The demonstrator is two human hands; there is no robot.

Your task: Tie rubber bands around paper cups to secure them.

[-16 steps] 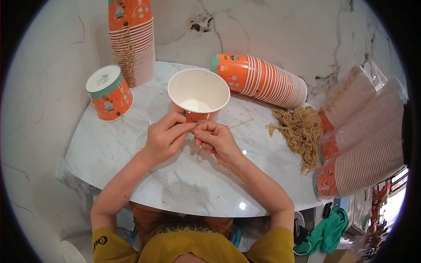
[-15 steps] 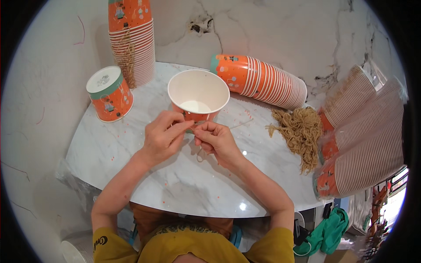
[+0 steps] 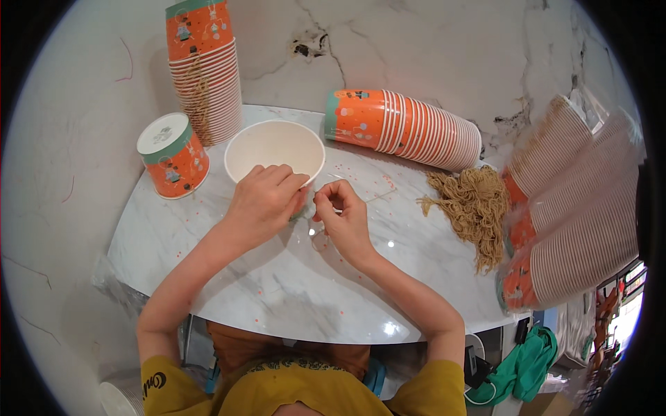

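An open paper cup [image 3: 275, 147], white inside and orange outside, stands upright on the marble table [image 3: 291, 291]. My left hand [image 3: 263, 201] grips its near wall, fingers curled over the side. My right hand [image 3: 341, 211] sits just right of the cup with thumb and forefinger pinched on a thin pale string [image 3: 378, 196] that trails to the right across the table. The part of the cup wall between my hands is hidden by my fingers.
An upside-down orange cup [image 3: 173, 154] stands at the left. A tall cup stack [image 3: 202, 69] rises behind it, another stack [image 3: 406, 128] lies on its side, and several wrapped stacks [image 3: 583, 215] lie at the right. A bundle of tan strings [image 3: 475, 208] lies beside them.
Both hands stay at the cup's near wall. The right hand's pinch has shifted slightly, with the string now drawn out to the right.
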